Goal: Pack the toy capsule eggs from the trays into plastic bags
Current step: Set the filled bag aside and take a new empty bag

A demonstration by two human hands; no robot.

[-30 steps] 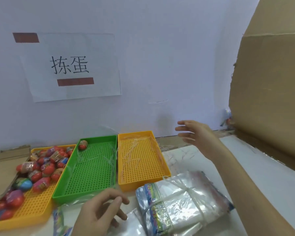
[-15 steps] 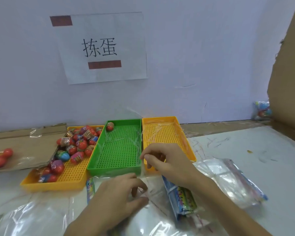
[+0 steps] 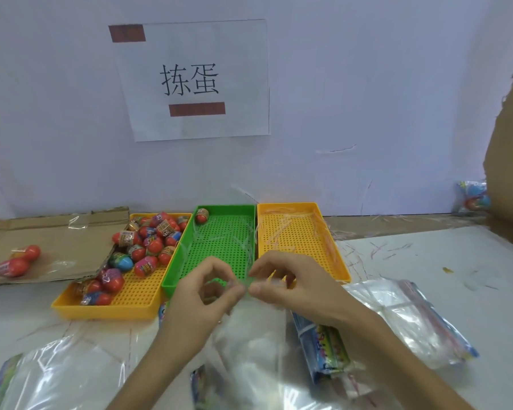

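Toy capsule eggs (image 3: 148, 247): most lie heaped in the left yellow tray (image 3: 107, 313), beyond and left of the left grip (image 3: 196, 300). One single egg (image 3: 202, 215) sits in the far corner of the green tray (image 3: 172, 279), just beyond both grips. The right yellow tray (image 3: 341, 261), beyond the right grip (image 3: 293, 282), holds no eggs. Each grip pinches the top edge of a clear plastic bag (image 3: 249, 335), thumb vs. forefinger, prob. parting its mouth; the bag looks empty. Filled packs: one (image 3: 18, 261) far left, one (image 3: 473, 196) far right. Judged early: approx. all tray eggs unpacked.
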